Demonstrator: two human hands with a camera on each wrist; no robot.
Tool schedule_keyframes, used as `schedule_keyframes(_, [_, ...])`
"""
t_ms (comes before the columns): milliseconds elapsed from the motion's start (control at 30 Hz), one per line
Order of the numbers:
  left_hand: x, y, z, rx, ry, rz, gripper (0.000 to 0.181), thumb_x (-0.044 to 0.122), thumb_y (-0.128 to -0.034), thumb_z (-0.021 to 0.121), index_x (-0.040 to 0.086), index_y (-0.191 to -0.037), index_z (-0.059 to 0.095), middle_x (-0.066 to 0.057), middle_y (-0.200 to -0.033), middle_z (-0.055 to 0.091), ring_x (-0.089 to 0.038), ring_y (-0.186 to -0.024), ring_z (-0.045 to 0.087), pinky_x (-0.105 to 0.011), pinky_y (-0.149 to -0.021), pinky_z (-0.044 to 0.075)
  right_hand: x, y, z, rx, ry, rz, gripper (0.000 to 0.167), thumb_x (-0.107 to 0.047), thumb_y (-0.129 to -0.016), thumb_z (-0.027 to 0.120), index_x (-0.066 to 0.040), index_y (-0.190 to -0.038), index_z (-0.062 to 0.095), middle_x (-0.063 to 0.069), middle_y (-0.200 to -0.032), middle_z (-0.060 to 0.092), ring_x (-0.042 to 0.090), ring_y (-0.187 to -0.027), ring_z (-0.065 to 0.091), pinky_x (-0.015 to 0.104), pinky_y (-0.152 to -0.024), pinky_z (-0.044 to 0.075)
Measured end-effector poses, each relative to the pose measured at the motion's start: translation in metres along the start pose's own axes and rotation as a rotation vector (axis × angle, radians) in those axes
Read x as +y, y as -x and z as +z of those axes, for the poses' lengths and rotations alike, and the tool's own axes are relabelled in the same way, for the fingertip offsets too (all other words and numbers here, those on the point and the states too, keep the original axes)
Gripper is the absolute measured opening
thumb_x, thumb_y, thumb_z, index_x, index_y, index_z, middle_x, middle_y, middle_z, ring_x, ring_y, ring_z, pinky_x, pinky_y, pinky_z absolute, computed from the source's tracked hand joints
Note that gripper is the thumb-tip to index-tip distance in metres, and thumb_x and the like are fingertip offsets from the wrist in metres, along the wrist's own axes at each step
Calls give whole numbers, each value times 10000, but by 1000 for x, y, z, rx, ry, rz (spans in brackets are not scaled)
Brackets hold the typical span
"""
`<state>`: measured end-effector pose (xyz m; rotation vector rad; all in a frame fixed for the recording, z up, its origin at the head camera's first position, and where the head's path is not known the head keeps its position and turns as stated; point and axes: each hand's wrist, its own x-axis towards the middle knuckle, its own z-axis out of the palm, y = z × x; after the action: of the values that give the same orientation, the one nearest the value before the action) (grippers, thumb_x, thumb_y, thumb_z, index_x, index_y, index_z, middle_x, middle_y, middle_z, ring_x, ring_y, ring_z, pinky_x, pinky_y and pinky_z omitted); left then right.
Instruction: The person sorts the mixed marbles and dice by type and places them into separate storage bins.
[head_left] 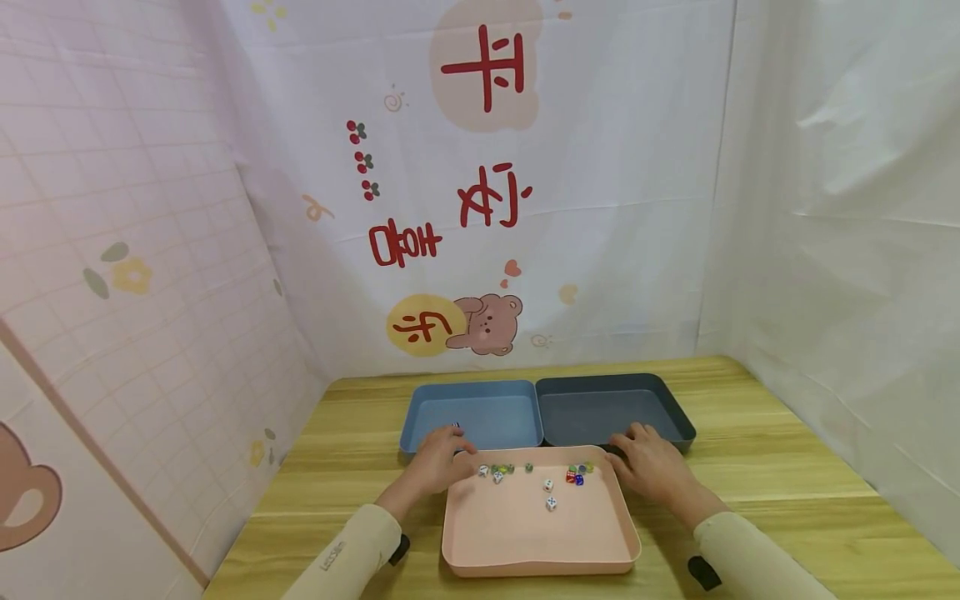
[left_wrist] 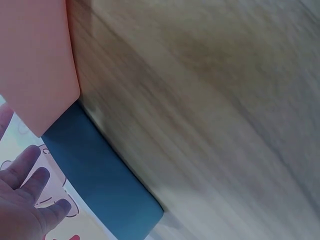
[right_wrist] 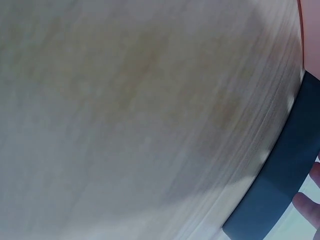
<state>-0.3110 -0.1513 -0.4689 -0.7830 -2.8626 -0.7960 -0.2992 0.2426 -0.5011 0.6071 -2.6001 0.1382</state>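
Note:
A pink tray (head_left: 540,542) holds several small dice: white ones such as a die (head_left: 551,503), a red die (head_left: 571,477), a blue die (head_left: 579,480) and greenish ones along the far side. My left hand (head_left: 438,462) is at its far left corner, fingers relaxed and reaching over the near edge of a blue tray (head_left: 472,387). In the left wrist view that hand (left_wrist: 25,200) shows spread fingers. My right hand (head_left: 651,467) is at the far right corner, fingers loosely bent by the near rim of a dark grey tray (head_left: 600,382). Whether either hand touches a tray is unclear.
The blue and dark grey trays stand side by side behind the pink one on a wooden table (head_left: 757,467). A small black-and-white item (head_left: 455,426) shows by the left fingertips. Printed white cloth (head_left: 615,167) hangs behind and on both sides.

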Motion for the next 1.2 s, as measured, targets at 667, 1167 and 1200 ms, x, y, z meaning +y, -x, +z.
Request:
schedule_keyframes(667, [3, -2, 6, 17, -6, 17, 209, 183, -878, 750, 68, -1053, 749, -236, -1336, 536, -450, -1297, 421, -650, -1073, 263, 1, -2, 3, -12, 20, 10, 248, -312, -940, 684, -118, -1094, 689, 105, -937, 553, 311, -849, 558, 486, -650, 536])
schedule_keyframes(1167, [1, -2, 9, 22, -19, 28, 223, 196, -857, 774, 54, -1027, 753, -241, -1324, 543, -438, -1282, 443, -627, -1052, 314, 1, 1, 8, 14, 31, 10, 281, -330, -937, 684, -121, -1124, 701, 101, -943, 560, 306, -839, 556, 486, -634, 529])
schedule_keyframes(1200, [1, -2, 9, 20, -21, 27, 227, 199, -858, 774, 52, -1030, 753, -239, -1326, 543, -436, -1286, 440, -624, -1056, 311, 1, 1, 8, 12, 30, 13, 284, -334, -939, 681, -122, -1126, 702, 101, -946, 561, 308, -843, 556, 492, -637, 529])
